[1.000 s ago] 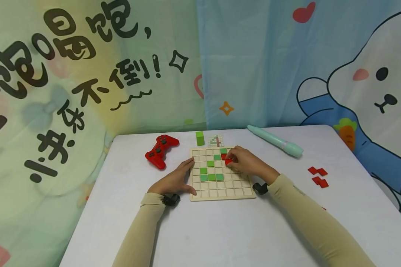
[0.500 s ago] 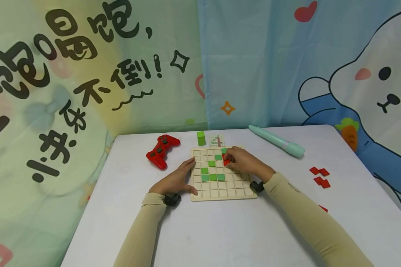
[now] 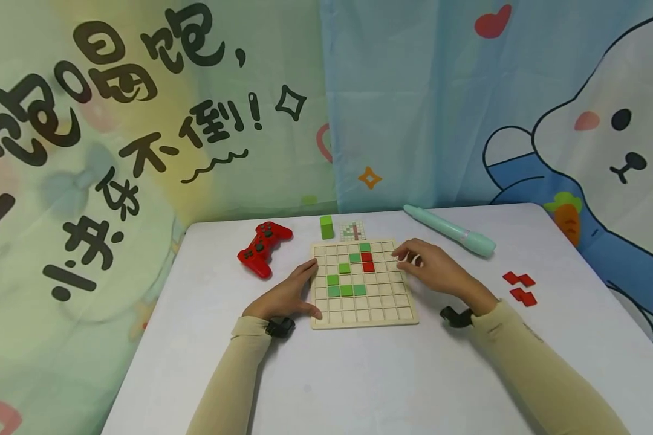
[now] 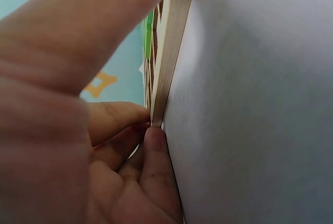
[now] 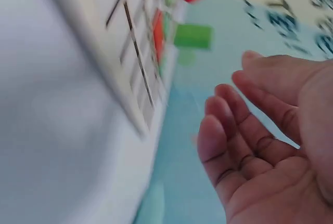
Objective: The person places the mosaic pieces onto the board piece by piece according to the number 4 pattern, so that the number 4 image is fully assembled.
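A light wooden grid board (image 3: 381, 305) lies flat on the white table. My left hand (image 3: 291, 290) rests along its left edge, thumb near the front corner and fingers farther back; the left wrist view shows fingertips against the board's side (image 4: 169, 63). Two red square tiles (image 3: 367, 266) sit one behind the other in the grid, beside several green tiles (image 3: 346, 290) in two shades. Just off the board's right edge is my right hand (image 3: 435, 266), its fingers loosely bent and holding nothing. In the right wrist view the gap between thumb and fingers shows bare.
Behind the board stand a green block (image 3: 326, 227) and a small patterned grid card (image 3: 352, 231). A red game controller (image 3: 265, 249) lies back left, a mint-green pen-shaped object (image 3: 450, 231) back right. Several loose red tiles (image 3: 522, 287) lie on the right.
My right hand has let go of a red tile and moved right, off the board. Both red tiles now show fully in the grid. My left hand stays in place.
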Demonstrator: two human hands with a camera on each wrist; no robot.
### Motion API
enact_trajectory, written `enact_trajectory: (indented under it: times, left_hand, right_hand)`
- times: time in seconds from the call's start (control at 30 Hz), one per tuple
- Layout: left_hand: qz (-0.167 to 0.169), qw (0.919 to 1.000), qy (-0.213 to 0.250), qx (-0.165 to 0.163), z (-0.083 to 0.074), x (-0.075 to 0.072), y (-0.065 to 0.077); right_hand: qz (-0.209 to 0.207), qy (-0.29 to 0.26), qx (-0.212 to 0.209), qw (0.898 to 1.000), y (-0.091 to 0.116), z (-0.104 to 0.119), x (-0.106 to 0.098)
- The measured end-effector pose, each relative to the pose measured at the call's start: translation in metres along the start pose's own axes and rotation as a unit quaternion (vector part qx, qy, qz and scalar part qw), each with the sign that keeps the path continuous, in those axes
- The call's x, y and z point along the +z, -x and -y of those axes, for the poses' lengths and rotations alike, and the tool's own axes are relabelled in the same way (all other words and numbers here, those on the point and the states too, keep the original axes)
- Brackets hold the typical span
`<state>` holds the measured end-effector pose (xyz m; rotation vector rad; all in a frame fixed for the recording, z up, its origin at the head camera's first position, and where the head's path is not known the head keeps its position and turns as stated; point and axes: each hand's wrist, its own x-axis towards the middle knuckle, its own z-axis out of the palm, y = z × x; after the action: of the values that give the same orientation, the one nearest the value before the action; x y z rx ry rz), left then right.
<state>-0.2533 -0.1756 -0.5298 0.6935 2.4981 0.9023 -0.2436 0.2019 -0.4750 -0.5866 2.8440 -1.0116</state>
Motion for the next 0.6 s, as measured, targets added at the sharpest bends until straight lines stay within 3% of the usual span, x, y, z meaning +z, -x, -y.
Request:
enact_trajectory:
  times: [0.13,0.27,0.43,0.6]
  left_hand:
    - [-0.003,1.0,0.008,-0.001,-0.002,0.001,0.0]
    - [-0.004,1.0,0.005,0.0,-0.002,0.001,0.001]
    - [-0.003,1.0,0.002,-0.007,-0.003,0.0,0.004]
    - [-0.001,1.0,0.004,-0.004,-0.006,0.002,0.002]
  right_hand:
    - [-0.077,-0.01,0.026,0.997,0.06,-0.021,-0.038]
    - [-0.121,-0.006,0.09,0.989,0.123,-0.043,-0.064]
    - [-0.128,0.011,0.173,0.977,0.18,-0.07,-0.068]
    - [-0.123,0.019,0.205,0.971,0.212,-0.086,-0.057]
